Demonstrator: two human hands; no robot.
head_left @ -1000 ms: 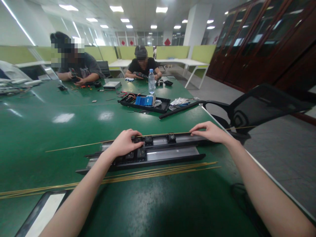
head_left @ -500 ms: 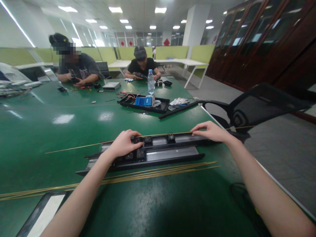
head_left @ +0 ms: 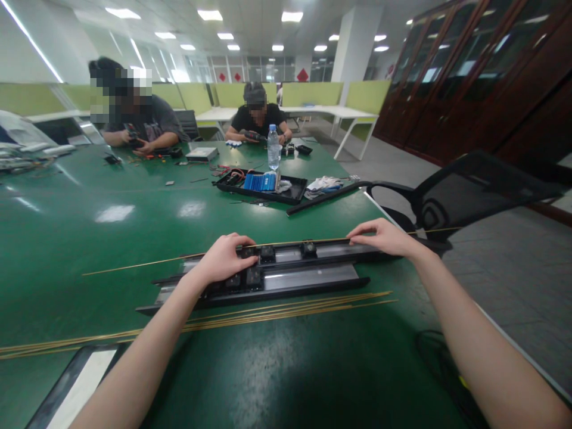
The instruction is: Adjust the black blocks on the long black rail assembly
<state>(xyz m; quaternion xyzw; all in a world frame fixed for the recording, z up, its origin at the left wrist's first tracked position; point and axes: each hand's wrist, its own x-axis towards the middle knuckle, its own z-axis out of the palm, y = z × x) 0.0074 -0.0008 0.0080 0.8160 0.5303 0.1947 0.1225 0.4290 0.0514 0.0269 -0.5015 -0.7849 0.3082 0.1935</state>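
Two long dark rails lie side by side, the far rail [head_left: 288, 255] with a thin brass rod [head_left: 286, 243] running along its far edge and past both ends. My left hand [head_left: 227, 257] is curled over the far rail, thumb and fingers around a small black block [head_left: 247, 251], fingertips by the rod. Toward the rail's right end, my right hand [head_left: 379, 237] pinches the rod between thumb and fingers. Two more black blocks, one [head_left: 267, 254] and another [head_left: 308, 249], sit in the far rail. The near rail [head_left: 313, 277] holds several blocks, partly hidden by my left hand.
Several loose brass rods [head_left: 286, 311] lie in front of the rails. Beyond are a black tray [head_left: 292, 192], gloves [head_left: 324, 186] and a water bottle [head_left: 273, 149]. A mesh chair [head_left: 473, 185] stands at the right table edge. Two co-workers sit across the table.
Both my hands and the rod stay almost where they were. The view has shifted very slightly.
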